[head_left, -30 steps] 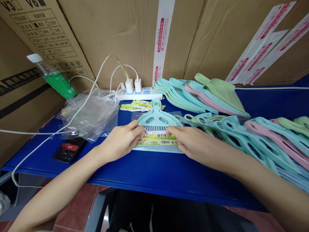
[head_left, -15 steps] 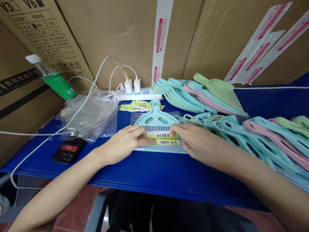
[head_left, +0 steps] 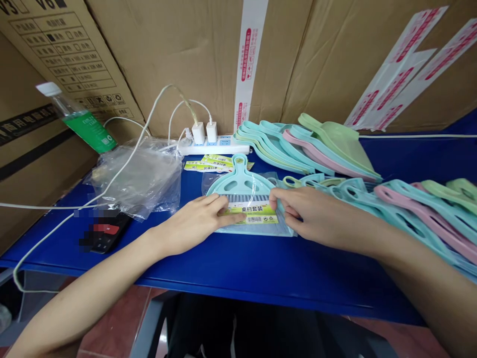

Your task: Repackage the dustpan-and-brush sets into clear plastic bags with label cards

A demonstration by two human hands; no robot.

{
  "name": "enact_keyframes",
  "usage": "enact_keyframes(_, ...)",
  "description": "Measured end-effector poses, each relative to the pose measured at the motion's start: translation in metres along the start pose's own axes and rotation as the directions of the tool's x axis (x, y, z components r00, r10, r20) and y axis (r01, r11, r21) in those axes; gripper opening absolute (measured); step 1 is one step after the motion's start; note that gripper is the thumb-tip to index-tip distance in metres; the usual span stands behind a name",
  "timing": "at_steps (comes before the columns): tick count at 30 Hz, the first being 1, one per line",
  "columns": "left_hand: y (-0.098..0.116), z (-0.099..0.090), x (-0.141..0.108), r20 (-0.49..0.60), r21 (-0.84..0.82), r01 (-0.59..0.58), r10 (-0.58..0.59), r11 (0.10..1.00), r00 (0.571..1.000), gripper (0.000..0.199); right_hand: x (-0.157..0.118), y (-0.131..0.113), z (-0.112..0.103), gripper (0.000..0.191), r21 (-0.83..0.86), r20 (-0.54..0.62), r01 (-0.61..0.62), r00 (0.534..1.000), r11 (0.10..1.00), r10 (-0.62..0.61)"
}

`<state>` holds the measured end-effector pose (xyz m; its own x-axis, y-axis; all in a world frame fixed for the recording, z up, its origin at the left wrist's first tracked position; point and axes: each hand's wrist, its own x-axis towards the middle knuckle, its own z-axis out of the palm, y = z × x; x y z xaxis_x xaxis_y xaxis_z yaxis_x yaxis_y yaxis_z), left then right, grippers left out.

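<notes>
A light blue dustpan (head_left: 242, 185) lies flat on the blue table in a clear plastic bag, its handle pointing away from me. Grey brush bristles and a yellow-green label (head_left: 251, 210) show through the plastic. My left hand (head_left: 197, 219) rests on the left side of the bag, fingers bent and thumb over the label. At the bag's right edge is my right hand (head_left: 309, 214), with its fingers curled and pinched together on the plastic.
Stacked dustpans (head_left: 335, 144) and more dustpans (head_left: 413, 209) lie right. Behind are loose labels (head_left: 201, 166) and a power strip (head_left: 223, 145) against cardboard. Plastic bags (head_left: 137, 174), a bottle (head_left: 87, 127), a phone (head_left: 108, 236) and cables lie left.
My right hand has moved slightly right, from the label's top right corner to the bag's right side. My left hand has shifted a little right over the label.
</notes>
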<state>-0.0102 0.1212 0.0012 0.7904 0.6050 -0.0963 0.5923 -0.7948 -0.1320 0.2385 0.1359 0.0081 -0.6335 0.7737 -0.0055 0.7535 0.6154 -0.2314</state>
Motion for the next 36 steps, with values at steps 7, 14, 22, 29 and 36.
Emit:
enact_keyframes(7, -0.001, 0.003, 0.001, -0.031, 0.029, -0.002, 0.003, 1.000, 1.000, 0.044, -0.003, -0.024, 0.014, 0.029, -0.123, -0.153, 0.308, 0.933, 0.943, -0.324)
enact_keyframes(14, -0.002, 0.007, -0.002, -0.112, 0.010, -0.005, 0.006, 1.000, 0.994, 0.045, -0.002, -0.021, 0.022, 0.037, -0.215, -0.122, 0.293, 0.938, 0.932, -0.324)
enact_keyframes(22, -0.001, 0.008, -0.003, -0.101, -0.009, 0.026, -0.027, 1.000, 0.995, 0.053, 0.000, -0.019, 0.017, 0.043, -0.158, -0.086, 0.210, 0.971, 0.965, -0.225)
enact_keyframes(29, -0.001, 0.009, -0.002, -0.079, 0.013, 0.016, -0.015, 1.000, 0.997, 0.058, 0.001, -0.023, 0.017, 0.052, -0.252, -0.058, 0.200, 0.974, 0.947, -0.221)
enact_keyframes(36, 0.004, 0.006, 0.001, -0.040, 0.072, 0.043, -0.040, 0.996, 0.998, 0.053, 0.003, -0.028, 0.015, 0.050, -0.288, -0.063, 0.131, 0.986, 0.949, -0.155)
